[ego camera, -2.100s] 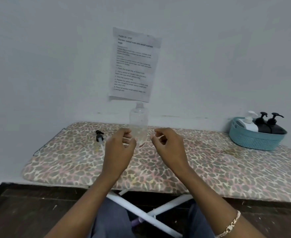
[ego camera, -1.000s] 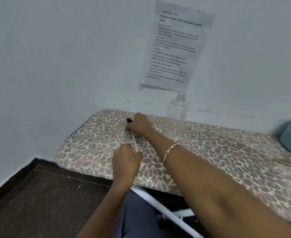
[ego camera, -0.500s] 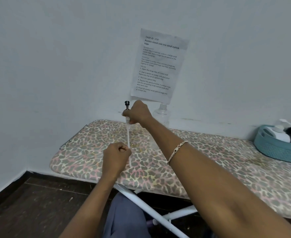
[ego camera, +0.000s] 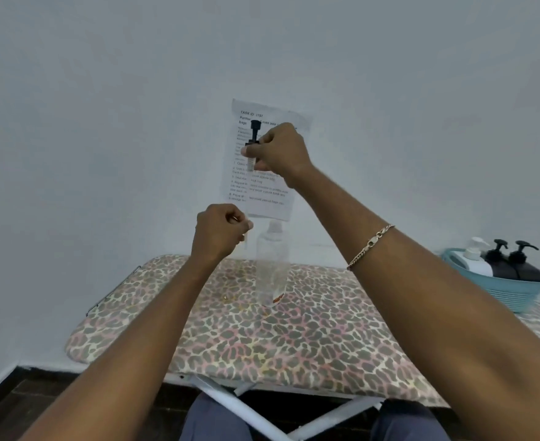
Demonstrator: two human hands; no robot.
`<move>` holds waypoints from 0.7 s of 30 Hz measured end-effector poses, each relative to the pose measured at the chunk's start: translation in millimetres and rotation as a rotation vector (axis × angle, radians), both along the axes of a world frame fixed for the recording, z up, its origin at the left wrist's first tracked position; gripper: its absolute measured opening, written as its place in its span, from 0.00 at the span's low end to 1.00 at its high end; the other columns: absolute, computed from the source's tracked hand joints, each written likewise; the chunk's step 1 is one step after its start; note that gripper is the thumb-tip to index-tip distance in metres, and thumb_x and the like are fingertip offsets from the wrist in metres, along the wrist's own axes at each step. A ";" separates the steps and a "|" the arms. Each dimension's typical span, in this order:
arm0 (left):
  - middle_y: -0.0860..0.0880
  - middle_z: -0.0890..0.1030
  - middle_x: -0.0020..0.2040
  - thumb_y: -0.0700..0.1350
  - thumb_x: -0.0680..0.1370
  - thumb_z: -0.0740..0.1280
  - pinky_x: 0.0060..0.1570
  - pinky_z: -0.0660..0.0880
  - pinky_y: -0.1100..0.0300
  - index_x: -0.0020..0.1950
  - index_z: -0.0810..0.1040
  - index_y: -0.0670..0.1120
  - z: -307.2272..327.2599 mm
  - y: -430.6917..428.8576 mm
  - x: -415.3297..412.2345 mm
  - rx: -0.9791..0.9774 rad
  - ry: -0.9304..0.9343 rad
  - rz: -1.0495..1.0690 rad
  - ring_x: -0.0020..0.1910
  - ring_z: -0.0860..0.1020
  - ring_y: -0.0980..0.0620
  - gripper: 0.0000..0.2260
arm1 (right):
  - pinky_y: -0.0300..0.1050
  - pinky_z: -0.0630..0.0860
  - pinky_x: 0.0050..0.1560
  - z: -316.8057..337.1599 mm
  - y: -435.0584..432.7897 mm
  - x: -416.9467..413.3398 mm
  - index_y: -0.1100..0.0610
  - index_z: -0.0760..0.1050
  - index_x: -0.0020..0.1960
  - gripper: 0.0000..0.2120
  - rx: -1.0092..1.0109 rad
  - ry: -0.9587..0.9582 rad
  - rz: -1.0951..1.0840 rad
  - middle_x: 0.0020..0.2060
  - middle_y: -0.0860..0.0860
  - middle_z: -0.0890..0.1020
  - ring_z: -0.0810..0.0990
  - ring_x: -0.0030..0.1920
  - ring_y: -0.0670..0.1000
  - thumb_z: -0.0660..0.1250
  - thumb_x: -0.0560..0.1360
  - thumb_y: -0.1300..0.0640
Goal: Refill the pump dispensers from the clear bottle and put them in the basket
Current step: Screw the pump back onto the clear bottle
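My right hand [ego camera: 280,152] holds a black pump head [ego camera: 254,132] upright, high in front of the wall paper. Its thin clear tube hangs down to my left hand [ego camera: 221,232], which pinches the tube's lower end. The clear bottle [ego camera: 272,265] stands uncapped and upright on the leopard-print board [ego camera: 294,338], just right of my left hand. At the far right a teal basket [ego camera: 514,292] holds one white pump dispenser [ego camera: 474,257] and two black pump dispensers [ego camera: 514,261].
A printed sheet [ego camera: 272,198] is taped to the white wall behind my hands. The board's white metal legs [ego camera: 249,412] cross below its front edge, above my knees. Dark floor lies at the lower left.
My right hand picked the pump head off the board at the left and raised it high. My left hand took hold of the tube's lower end and rose with it.
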State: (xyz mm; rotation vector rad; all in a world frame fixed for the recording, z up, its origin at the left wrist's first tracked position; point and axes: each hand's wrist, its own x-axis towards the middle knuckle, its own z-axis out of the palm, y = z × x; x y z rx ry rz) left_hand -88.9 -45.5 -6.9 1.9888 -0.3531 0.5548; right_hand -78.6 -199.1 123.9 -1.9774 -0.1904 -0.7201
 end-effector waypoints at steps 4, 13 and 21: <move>0.47 0.85 0.37 0.41 0.76 0.78 0.39 0.84 0.59 0.43 0.84 0.42 23.6 -20.3 17.7 0.033 -0.026 -0.032 0.31 0.85 0.55 0.05 | 0.58 0.86 0.47 22.6 -20.2 0.1 0.62 0.76 0.41 0.13 -0.010 -0.013 -0.015 0.42 0.61 0.88 0.89 0.37 0.55 0.81 0.70 0.61; 0.50 0.85 0.35 0.42 0.76 0.78 0.39 0.82 0.57 0.41 0.83 0.44 48.4 -58.4 49.6 0.082 -0.059 -0.063 0.32 0.85 0.55 0.06 | 0.57 0.86 0.45 43.1 -46.3 10.2 0.70 0.80 0.48 0.16 -0.020 -0.043 -0.068 0.39 0.55 0.87 0.89 0.39 0.55 0.81 0.70 0.60; 0.48 0.85 0.34 0.42 0.74 0.79 0.47 0.84 0.51 0.39 0.83 0.44 34.1 -63.9 63.9 0.139 -0.039 -0.054 0.36 0.86 0.50 0.07 | 0.59 0.86 0.46 25.2 -58.0 27.3 0.70 0.80 0.47 0.17 0.013 -0.006 -0.064 0.41 0.58 0.87 0.89 0.40 0.57 0.82 0.69 0.60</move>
